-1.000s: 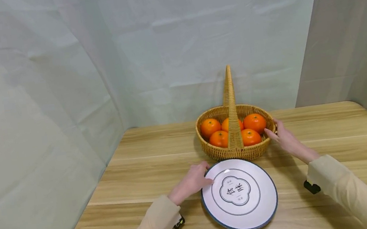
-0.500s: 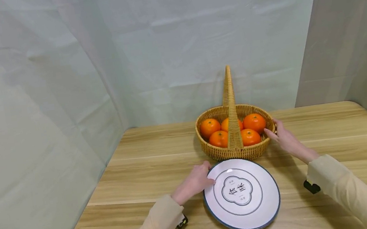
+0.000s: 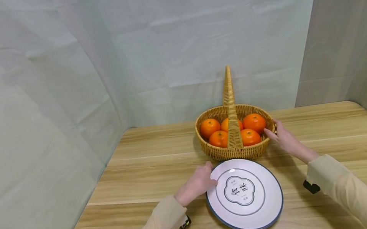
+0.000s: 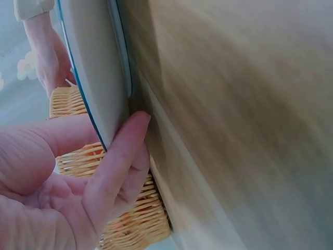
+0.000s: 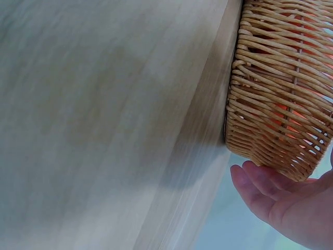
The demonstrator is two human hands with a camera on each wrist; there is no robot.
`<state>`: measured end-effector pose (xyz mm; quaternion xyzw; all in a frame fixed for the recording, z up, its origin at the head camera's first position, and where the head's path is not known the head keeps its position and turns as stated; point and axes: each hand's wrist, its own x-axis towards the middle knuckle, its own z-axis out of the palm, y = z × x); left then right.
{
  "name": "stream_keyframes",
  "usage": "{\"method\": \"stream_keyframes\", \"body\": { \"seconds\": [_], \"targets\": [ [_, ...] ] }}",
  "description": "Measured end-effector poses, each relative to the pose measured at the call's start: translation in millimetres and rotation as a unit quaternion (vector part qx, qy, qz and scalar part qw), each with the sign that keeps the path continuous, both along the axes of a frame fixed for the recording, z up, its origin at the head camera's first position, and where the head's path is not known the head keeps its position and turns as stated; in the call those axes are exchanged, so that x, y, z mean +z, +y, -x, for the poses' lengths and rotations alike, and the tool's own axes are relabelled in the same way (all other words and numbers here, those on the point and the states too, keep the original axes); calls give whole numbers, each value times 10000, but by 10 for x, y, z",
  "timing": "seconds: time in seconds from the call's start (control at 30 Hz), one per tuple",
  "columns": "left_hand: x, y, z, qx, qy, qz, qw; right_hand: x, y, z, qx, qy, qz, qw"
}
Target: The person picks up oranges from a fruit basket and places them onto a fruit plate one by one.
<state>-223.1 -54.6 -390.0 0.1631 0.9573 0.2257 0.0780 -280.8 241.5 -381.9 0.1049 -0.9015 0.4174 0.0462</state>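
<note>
A white plate point(image 3: 249, 216) with a dark blue rim and a printed emblem lies in front of the wicker basket point(image 3: 220, 153). My left hand point(image 3: 197, 184) pinches its left edge, thumb over the rim. In the left wrist view, the fingers point(image 4: 122, 161) reach beneath the plate's underside point(image 4: 96, 62). At the basket's right end, my right hand point(image 3: 287, 140) holds the rim, with the thumb at the near side. Its fingers point(image 5: 260, 185) lie against the woven outer wall point(image 5: 281, 104) in the right wrist view. Several oranges point(image 3: 254, 123) sit inside the basket.
A tall arched handle point(image 3: 232, 115) spans the basket from front to back. Underneath everything is a wood-grain table point(image 3: 136, 182), whose far edge meets a pale hanging cloth point(image 3: 178, 45). A greyish curtain point(image 3: 339, 32) hangs at the right.
The plate has slid a little to the right, and my left hand has moved along with it. My right hand and the basket stay where they were.
</note>
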Motion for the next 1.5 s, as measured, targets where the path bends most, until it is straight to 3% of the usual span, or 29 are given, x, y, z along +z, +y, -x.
{"method": "stream_keyframes", "body": {
  "seconds": [0.53, 1.5],
  "targets": [
    [5, 73, -46, 188, -99, 190, 9996, -6, -4, -7, -6, 95, 24, 10000],
    [12, 108, -85, 275, -111, 104, 9995, 10, -23, -25, -45, -4, 85, 10000]
  ]
}}
